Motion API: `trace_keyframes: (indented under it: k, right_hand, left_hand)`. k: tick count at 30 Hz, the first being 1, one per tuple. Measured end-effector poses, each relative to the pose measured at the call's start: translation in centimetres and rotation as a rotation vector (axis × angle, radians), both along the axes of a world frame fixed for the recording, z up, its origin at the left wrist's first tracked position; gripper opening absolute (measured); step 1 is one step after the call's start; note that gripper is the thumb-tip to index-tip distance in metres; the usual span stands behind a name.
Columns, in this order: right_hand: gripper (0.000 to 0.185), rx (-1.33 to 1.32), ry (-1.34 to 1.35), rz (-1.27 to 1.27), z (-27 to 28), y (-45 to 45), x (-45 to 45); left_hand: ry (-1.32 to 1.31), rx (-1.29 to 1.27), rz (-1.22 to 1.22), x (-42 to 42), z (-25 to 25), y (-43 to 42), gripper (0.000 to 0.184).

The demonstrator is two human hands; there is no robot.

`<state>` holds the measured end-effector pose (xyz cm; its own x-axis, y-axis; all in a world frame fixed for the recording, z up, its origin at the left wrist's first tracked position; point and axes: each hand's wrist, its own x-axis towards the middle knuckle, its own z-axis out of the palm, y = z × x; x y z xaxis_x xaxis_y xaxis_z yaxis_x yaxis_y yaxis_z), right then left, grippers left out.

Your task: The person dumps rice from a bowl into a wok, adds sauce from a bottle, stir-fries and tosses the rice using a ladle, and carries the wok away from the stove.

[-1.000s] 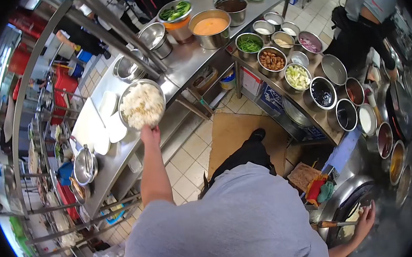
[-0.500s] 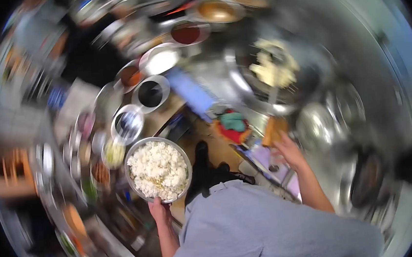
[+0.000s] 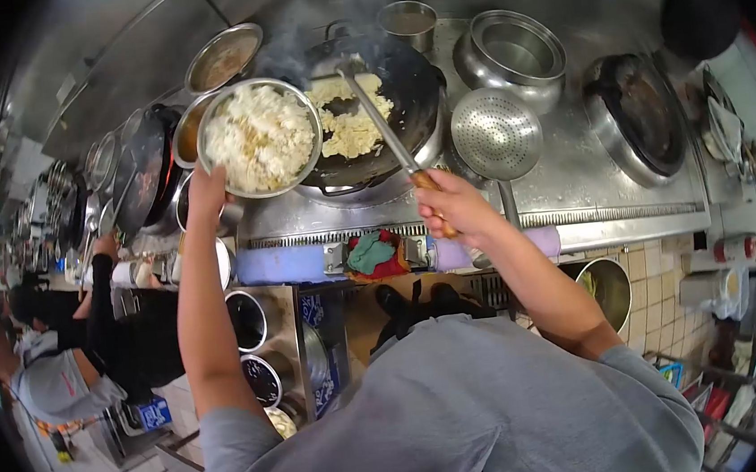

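My left hand (image 3: 209,190) is closed on the near rim of a metal bowl (image 3: 203,150), holding it up beside the wok's left edge. White rice (image 3: 261,136) with a yellowish patch fills the bowl. In my right hand (image 3: 454,204) is the wooden handle of a long metal wok spatula (image 3: 379,121), whose head reaches into the wok. Pale yellow scrambled egg (image 3: 355,136) lies in the dark wok (image 3: 413,75), around the spatula's head, and steam rises there.
A perforated strainer (image 3: 497,133) rests right of the wok, below a steel pot (image 3: 519,48). Another wok (image 3: 646,114) stands farther right. Coloured cloths (image 3: 375,254) hang at the stove's front edge. A co-worker (image 3: 58,381) is at the left, near another wok.
My view has turned from the ingredient counter to the stove. The rice bowl has come up beside the wok. My right hand, open before, now grips the wok spatula.
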<state>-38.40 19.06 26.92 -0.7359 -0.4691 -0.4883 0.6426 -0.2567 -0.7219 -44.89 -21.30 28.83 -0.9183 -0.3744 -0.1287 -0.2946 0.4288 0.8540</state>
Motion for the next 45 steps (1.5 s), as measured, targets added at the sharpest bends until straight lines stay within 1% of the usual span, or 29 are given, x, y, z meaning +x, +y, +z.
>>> trace_keyframes:
  k: [3, 4, 6, 8, 9, 11, 13, 16, 17, 19, 21, 22, 23, 24, 25, 27, 28, 29, 30, 31, 33, 34, 36, 37, 39, 40, 42, 44, 45]
  right_hand:
    - [0.030, 0.095, 0.158, -0.030, 3.5, 2.8, 1.8]
    - [0.034, 0.172, 0.251, -0.041, 4.4, 3.5, 2.5]
    - [0.037, 0.212, 0.307, -0.075, 6.3, 4.5, 3.8]
    - [0.041, 0.271, 0.354, -0.116, 7.0, 5.0, 5.0]
    - [0.041, 0.275, 0.350, -0.122, 6.9, 5.1, 5.6]
    - [0.041, 0.351, 0.390, -0.182, 6.4, 5.2, 6.2]
    - [0.040, 0.308, 0.358, -0.196, 5.2, 5.9, 7.7]
    - [0.048, 0.522, 0.290, -0.130, 3.1, 8.4, 9.4]
    - [0.048, 0.517, 0.293, -0.117, 2.9, 9.1, 9.2]
    - [0.048, 1.018, 0.531, 0.019, 2.7, 10.3, 8.7]
    - [0.046, 0.975, 0.529, 0.016, 2.0, 11.2, 6.8]
    - [0.045, 0.932, 0.601, 0.034, 2.3, 11.4, 5.7]
    - [0.044, 0.887, 0.675, 0.056, 2.6, 11.4, 4.5]
    - [0.043, 0.788, 0.438, 0.044, 5.1, 10.7, 3.7]
    - [0.043, 0.788, 0.448, 0.071, 5.9, 10.9, 3.2]
    - [0.045, 0.766, 0.750, -0.051, 7.0, 11.3, 2.3]
    - [0.045, 0.760, 0.757, -0.019, 8.6, 11.7, 2.1]
    - [0.047, 0.871, 0.886, -0.016, 10.8, 12.1, 1.8]
    - [0.048, 0.976, 1.021, -0.019, 11.8, 12.5, 1.5]
    - [0.048, 0.963, 1.035, 0.000, 11.5, 12.5, 1.0]
    - [0.048, 1.197, 1.209, 0.082, 9.9, 12.2, -0.4]
    - [0.048, 1.399, 1.154, 0.270, 8.6, 11.8, -1.2]
    - [0.044, 1.499, 1.129, 0.549, 3.8, 10.9, -3.5]
    - [0.044, 1.496, 1.151, 0.555, 1.2, 11.1, -5.4]
    - [0.041, 1.129, 1.077, 0.511, -1.9, 12.0, -8.9]
    - [0.041, 1.120, 1.109, 0.529, 0.0, 11.7, -9.0]
    - [0.041, 1.103, 0.873, 0.406, 5.0, 11.8, -6.7]
    - [0.042, 1.222, 1.279, 0.315, 6.1, 13.8, -5.0]
    - [0.042, 1.206, 1.303, 0.334, 5.9, 14.6, -4.4]
  left_hand:
    - [-0.029, -0.365, -0.184, -6.8, 3.7, 2.4, 0.063]
    - [-0.027, -0.361, -0.197, -8.5, 3.4, 3.2, 0.063]
    - [0.184, -1.036, -0.282, -11.1, 3.0, 5.6, 0.070]
    - [0.105, -1.081, -0.278, -12.6, -0.2, 9.7, 0.075]
    - [-0.050, -1.139, -0.331, -12.5, -1.9, 12.0, 0.077]
    - [-0.005, -1.083, -0.318, -13.6, -5.8, 13.9, 0.078]
    - [0.004, -1.083, -0.317, -16.0, -5.1, 13.5, 0.077]
    - [0.052, -1.038, -0.257, -16.5, -2.8, 11.4, 0.077]
    - [0.097, -0.994, -0.210, -16.0, -1.4, 10.9, 0.077]
    - [0.124, -0.982, -0.189, -12.7, 0.9, 10.7, 0.079]
    - [0.310, -1.022, -0.296, -9.5, 1.7, 11.1, 0.081]
    - [0.310, -1.064, -0.381, -8.1, 1.4, 11.3, 0.082]
    - [0.295, -1.064, -0.360, -7.3, 1.4, 10.9, 0.082]
    - [0.362, -0.962, -0.255, -6.6, 1.4, 10.0, 0.083]
    - [0.430, -0.859, -0.148, -5.9, 1.4, 8.9, 0.084]
    - [0.474, -0.727, -0.025, -3.6, 1.9, 6.5, 0.080]
    - [0.461, -0.623, 0.060, -1.8, 1.7, 5.2, 0.078]
    - [0.452, -0.519, 0.148, 0.2, 1.3, 4.3, 0.075]
    - [0.425, -0.289, 0.254, 3.0, 1.7, 4.7, 0.071]
    - [0.405, -0.059, 0.353, 6.1, 2.2, 5.3, 0.067]
    - [0.406, 0.259, 0.470, 11.6, 0.7, 4.3, 0.056]
    - [0.403, 0.338, 0.508, 14.4, 0.3, 4.6, 0.054]
    - [0.422, 0.509, 0.578, 19.9, -1.3, 5.1, 0.051]
    - [0.445, 0.601, 0.612, 22.6, -2.8, 5.2, 0.050]
    - [0.409, 0.676, 0.742, 28.1, -4.9, 6.7, 0.047]
    - [0.434, 0.732, 0.839, 30.6, -5.9, 7.9, 0.047]
    - [0.471, 0.851, 0.942, 36.9, -9.3, 9.7, 0.047]
    - [0.475, 0.940, 1.033, 43.6, -12.4, 12.0, 0.049]
    - [0.453, 0.965, 1.116, 46.4, -13.2, 13.9, 0.051]
